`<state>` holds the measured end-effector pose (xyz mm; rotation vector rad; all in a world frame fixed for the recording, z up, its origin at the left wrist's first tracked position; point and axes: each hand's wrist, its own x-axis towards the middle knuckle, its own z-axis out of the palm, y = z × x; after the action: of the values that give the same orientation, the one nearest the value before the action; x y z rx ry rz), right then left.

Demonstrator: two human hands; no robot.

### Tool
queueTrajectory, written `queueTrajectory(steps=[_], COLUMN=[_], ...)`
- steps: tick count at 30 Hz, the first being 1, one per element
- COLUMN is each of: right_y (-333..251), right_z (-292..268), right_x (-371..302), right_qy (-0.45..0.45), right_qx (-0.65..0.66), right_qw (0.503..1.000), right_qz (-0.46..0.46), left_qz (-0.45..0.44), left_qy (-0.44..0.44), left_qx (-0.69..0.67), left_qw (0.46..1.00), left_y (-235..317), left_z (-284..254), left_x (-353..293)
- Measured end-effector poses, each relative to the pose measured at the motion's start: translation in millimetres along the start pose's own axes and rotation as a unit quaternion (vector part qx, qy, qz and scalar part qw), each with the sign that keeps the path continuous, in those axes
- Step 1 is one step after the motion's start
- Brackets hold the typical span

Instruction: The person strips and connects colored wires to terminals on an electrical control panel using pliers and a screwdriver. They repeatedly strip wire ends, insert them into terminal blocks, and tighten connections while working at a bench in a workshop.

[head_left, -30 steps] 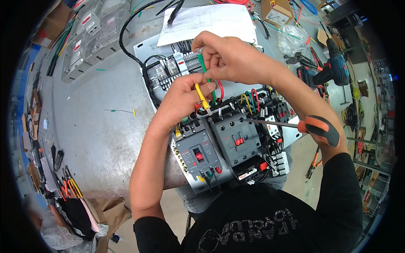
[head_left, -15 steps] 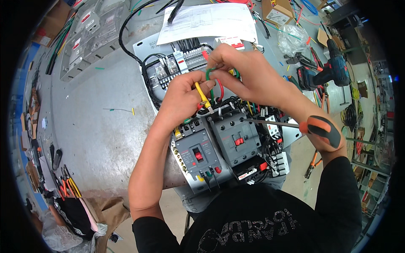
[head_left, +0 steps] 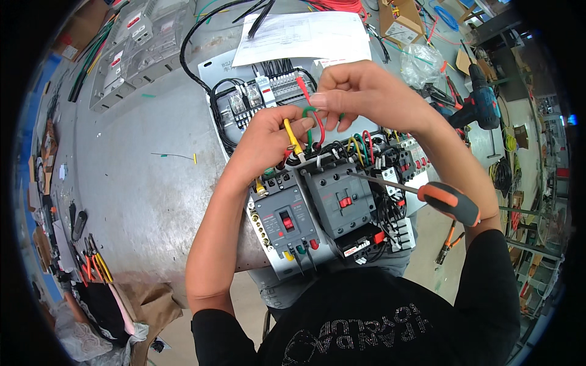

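My left hand (head_left: 271,137) is closed, its thumb and forefinger pinched at a green wire (head_left: 309,131). A yellow wire (head_left: 290,133) with a metal lug lies across that thumb. My right hand (head_left: 369,97) has thumb and forefinger together on a red wire (head_left: 303,90), whose red end sticks up beyond them; its other fingers are curled. Below the hands sit a grey breaker (head_left: 284,222) with a red toggle and a dark grey contactor (head_left: 342,201). An orange and black screwdriver (head_left: 452,203) leans with its tip at the contactor's upper right corner, held by neither hand.
The mounting plate (head_left: 213,67) carries terminal blocks (head_left: 287,85) and black wire bundles. White paper (head_left: 305,36) covers its far edge. At right lie a cordless drill (head_left: 482,100) and a plastic bag (head_left: 423,66); clear-covered boxes (head_left: 125,67) stand far left, pliers (head_left: 97,262) near left.
My right hand has shifted right and its fingers have loosened outward, baring more of the red wire's end. The screwdriver's handle has swung down and left. My left hand stays nearly in place.
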<state>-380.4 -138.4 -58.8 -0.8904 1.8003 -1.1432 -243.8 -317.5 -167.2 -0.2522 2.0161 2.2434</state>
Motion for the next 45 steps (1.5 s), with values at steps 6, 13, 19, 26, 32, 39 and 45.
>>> queueTrajectory(steps=[6, 13, 19, 26, 32, 39, 45], right_y=[13.9, 28.0, 27.1, 21.3, 21.3, 20.9, 11.1], right_z=[-12.1, -6.1, 1.2, 14.0, 21.0, 20.1, -10.9], right_x=[11.2, 11.3, 9.6, -3.2, -4.7, -7.2, 5.1], right_qy=[-0.109, -0.151, -0.173, -0.149, -0.129, -0.141, 0.01], right_qx=[0.137, 0.237, 0.208, 0.092, -0.019, -0.052, -0.125], right_qw=[0.972, 0.935, 0.936, 0.964, 0.982, 0.981, 0.989], right_qz=[0.155, 0.217, 0.224, 0.197, 0.14, 0.123, 0.084], left_qz=[0.012, 0.035, 0.038, 0.049, 0.048, 0.035, -0.013], left_qy=[-0.018, -0.026, 0.003, 0.017, 0.013, -0.013, -0.042], left_qx=[-0.011, 0.028, 0.042, 0.063, 0.071, 0.053, 0.015], left_qw=[1.0, 0.999, 0.998, 0.997, 0.996, 0.998, 0.999], left_y=[3.0, -1.2, -5.6, -7.8, -7.6, -6.6, -7.3], left_z=[0.2, -3.5, -1.9, 0.4, 0.3, -4.7, -7.4], left_x=[-3.8, -2.8, -2.1, -2.5, -1.6, -2.8, 3.1])
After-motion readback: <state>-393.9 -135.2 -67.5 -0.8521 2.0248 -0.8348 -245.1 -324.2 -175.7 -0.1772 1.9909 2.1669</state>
